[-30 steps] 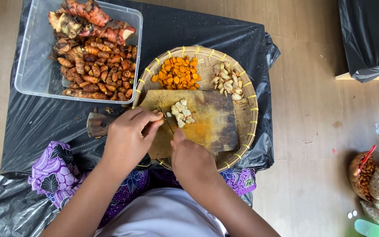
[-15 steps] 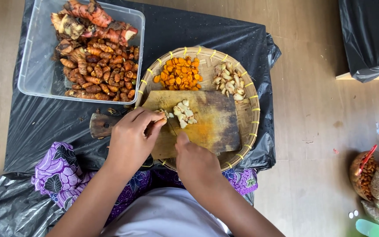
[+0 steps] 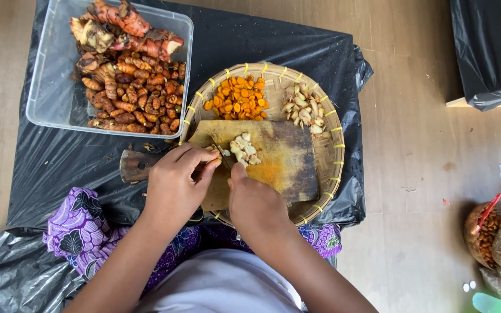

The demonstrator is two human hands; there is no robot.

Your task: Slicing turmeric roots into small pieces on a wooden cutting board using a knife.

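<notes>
My left hand [image 3: 176,181] pinches a small pale root piece [image 3: 214,160] at the near left corner of the stained wooden cutting board [image 3: 285,165]. Just to its right, my right hand [image 3: 254,202] is closed around a small knife [image 3: 222,152], with the index finger stretched toward the left fingertips; most of the blade is hidden. A little heap of pale slices [image 3: 244,148] lies on the board just beyond the fingers. The board rests in a round woven tray [image 3: 333,152] that also carries orange slices [image 3: 238,98] and pale cut pieces [image 3: 304,109].
A clear plastic tub [image 3: 53,98] with several brown and reddish roots stands at the back left on black plastic sheeting [image 3: 297,43]. A brown flat blade-like thing [image 3: 134,165] lies left of the board. Bags of nuts and other goods [image 3: 497,237] sit on the floor at right.
Both hands stay at the board's near left corner. The right hand has edged slightly toward the left fingertips, and the pale slices lie a bit further right.
</notes>
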